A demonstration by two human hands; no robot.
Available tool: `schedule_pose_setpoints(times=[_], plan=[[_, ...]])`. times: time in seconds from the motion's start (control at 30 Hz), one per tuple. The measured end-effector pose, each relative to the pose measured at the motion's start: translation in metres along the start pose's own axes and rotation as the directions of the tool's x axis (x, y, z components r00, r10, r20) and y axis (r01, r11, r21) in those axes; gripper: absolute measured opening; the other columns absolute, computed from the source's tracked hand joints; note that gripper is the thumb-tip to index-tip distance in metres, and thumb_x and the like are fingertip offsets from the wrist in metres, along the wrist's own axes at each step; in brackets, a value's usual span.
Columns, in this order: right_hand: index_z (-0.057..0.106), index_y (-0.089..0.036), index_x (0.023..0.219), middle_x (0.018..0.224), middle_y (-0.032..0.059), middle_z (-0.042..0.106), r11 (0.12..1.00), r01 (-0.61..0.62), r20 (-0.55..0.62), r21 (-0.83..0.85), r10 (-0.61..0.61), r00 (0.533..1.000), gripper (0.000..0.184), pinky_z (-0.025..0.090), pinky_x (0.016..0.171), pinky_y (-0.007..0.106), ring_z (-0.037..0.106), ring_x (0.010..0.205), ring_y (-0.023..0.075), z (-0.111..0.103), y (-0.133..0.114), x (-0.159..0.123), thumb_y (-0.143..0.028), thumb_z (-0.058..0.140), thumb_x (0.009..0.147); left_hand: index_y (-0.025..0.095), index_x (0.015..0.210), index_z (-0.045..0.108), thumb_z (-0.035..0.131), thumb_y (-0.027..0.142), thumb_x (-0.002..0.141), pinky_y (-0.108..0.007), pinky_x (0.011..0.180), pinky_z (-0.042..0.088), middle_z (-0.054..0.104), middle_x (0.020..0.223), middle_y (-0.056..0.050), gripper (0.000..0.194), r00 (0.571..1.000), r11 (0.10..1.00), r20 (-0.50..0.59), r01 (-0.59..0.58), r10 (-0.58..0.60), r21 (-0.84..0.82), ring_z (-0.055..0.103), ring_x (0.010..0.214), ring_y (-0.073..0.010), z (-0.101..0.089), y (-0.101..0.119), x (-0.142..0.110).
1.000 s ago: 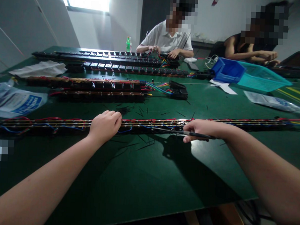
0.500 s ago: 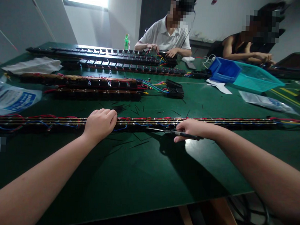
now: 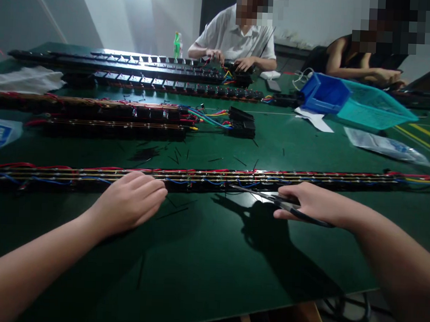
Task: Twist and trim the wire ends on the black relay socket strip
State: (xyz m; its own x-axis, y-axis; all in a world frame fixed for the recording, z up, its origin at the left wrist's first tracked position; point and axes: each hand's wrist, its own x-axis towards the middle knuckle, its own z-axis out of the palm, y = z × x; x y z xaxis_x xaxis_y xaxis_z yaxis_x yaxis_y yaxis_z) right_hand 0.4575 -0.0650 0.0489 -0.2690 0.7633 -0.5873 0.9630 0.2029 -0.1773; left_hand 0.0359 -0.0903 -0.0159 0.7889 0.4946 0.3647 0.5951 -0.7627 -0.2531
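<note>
A long black strip [image 3: 207, 176] wired with red, blue and yellow leads lies across the green table [image 3: 211, 256] in front of me. My left hand [image 3: 129, 202] rests just in front of the strip, fingers curled loosely with their tips at its near edge, holding nothing I can make out. My right hand [image 3: 315, 203] grips a pair of scissors [image 3: 266, 197] whose blades point left, close to the strip's near edge.
More wired strips [image 3: 106, 116] lie further back with several cut tie ends scattered between. A blue bin [image 3: 325, 92] and teal basket [image 3: 376, 111] stand at back right, plastic bags [image 3: 386, 145] near them. Two people work at the far side.
My left hand has come off the top of the strip toward me and loosened. My right hand has drawn back from the strip with the scissors. The view has shifted down and left.
</note>
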Motion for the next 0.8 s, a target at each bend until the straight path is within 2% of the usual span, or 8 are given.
schedule_pose_setpoints(times=[0.1,0.2,0.33,0.43,0.63,0.8], plan=[[0.055,-0.021,0.074,0.070,0.0025,0.058,0.999,0.013,0.036,0.031,-0.014,0.999,0.051,0.030,0.056,0.028,0.054,0.065,0.0191,0.001,0.005,0.008,-0.071,0.061,0.073,0.019,0.099,0.067,0.049,0.020,0.096,-0.033,0.074,0.051,0.073,0.099,-0.004,0.018,0.994,0.993,0.015,-0.104,0.105,-0.061,0.065,0.084,-0.0171,0.000,0.023,0.024],[0.054,-0.021,0.072,0.069,0.0019,0.056,0.999,0.044,0.045,0.030,-0.045,0.998,0.051,0.030,0.056,0.028,0.052,0.064,0.0182,-0.001,0.006,0.017,-0.071,0.061,0.073,0.018,0.105,0.067,0.049,0.010,0.094,-0.031,0.069,0.050,0.073,0.106,-0.004,0.022,0.975,0.974,-0.051,-0.217,0.214,-0.062,0.066,0.084,-0.0152,0.004,0.041,0.053],[0.050,-0.021,0.069,0.068,0.0015,0.054,0.997,0.071,0.063,0.019,-0.072,0.995,0.054,0.030,0.055,0.029,0.051,0.063,0.0173,-0.005,0.008,0.022,-0.074,0.059,0.073,0.017,0.113,0.066,0.049,0.012,0.096,-0.030,0.067,0.050,0.071,0.119,-0.006,0.025,0.943,0.944,-0.099,-0.325,0.319,-0.050,0.068,0.089,-0.0151,0.018,0.053,0.087],[0.053,-0.021,0.071,0.070,0.0026,0.057,0.997,0.068,0.083,0.022,-0.069,0.994,0.056,0.031,0.054,0.029,0.051,0.063,0.0172,-0.007,0.008,0.022,-0.076,0.057,0.073,0.016,0.115,0.066,0.049,0.014,0.097,-0.030,0.066,0.050,0.071,0.121,-0.009,0.026,0.921,0.926,-0.106,-0.378,0.376,0.004,0.067,0.092,-0.0164,0.029,0.058,0.103],[0.056,-0.019,0.070,0.067,0.0036,0.057,0.997,0.072,0.116,0.042,-0.076,0.990,0.058,0.029,0.053,0.028,0.050,0.060,0.0166,-0.006,0.009,0.022,-0.078,0.059,0.071,0.011,0.099,0.069,0.055,0.013,0.093,-0.030,0.069,0.056,0.075,0.100,-0.009,0.016,0.907,0.924,-0.180,-0.377,0.382,0.059,0.069,0.086,-0.0178,0.038,0.061,0.114],[0.054,-0.020,0.070,0.068,0.0039,0.057,0.991,0.118,0.111,0.066,-0.125,0.986,0.059,0.031,0.053,0.028,0.051,0.060,0.0165,-0.004,0.012,0.026,-0.078,0.054,0.074,0.010,0.100,0.070,0.061,0.020,0.091,-0.029,0.080,0.061,0.076,0.101,-0.008,0.016,0.886,0.929,-0.288,-0.369,0.365,0.043,0.071,0.093,-0.0185,0.037,0.059,0.109]])
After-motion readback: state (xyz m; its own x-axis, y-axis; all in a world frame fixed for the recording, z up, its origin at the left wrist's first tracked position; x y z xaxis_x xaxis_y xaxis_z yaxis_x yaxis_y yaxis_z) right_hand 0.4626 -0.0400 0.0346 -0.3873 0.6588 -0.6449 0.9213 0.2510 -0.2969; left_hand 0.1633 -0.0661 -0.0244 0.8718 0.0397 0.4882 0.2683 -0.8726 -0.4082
